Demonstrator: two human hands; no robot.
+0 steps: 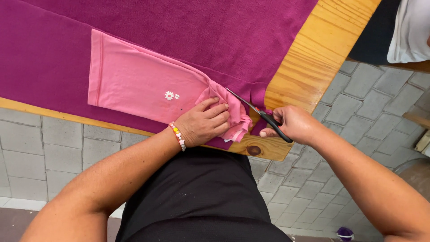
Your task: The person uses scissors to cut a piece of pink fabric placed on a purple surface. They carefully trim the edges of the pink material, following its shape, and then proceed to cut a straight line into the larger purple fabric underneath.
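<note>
From my head view I see my left hand pressed flat, fingers spread, on the bunched near-right end of the pink garment, not gripping it so much as pinning it down; I judge that keeps the pink piece from sliding on the magenta fabric beneath while the blades work beside it. My right hand is closed through the black handles of the scissors, grasping them, with the blades pointing to the far left and parted over the magenta cloth just beside the pink edge. The pink garment lies spread across the magenta fabric, its straight hem to the left and its small white flower print near the middle, so it seems to serve as a pattern to trace by cutting. Both cloths rest on the wooden table, close to its near right corner, which puts the cut line within easy reach. A beaded bracelet sits on my left wrist. Grey paving shows below.
</note>
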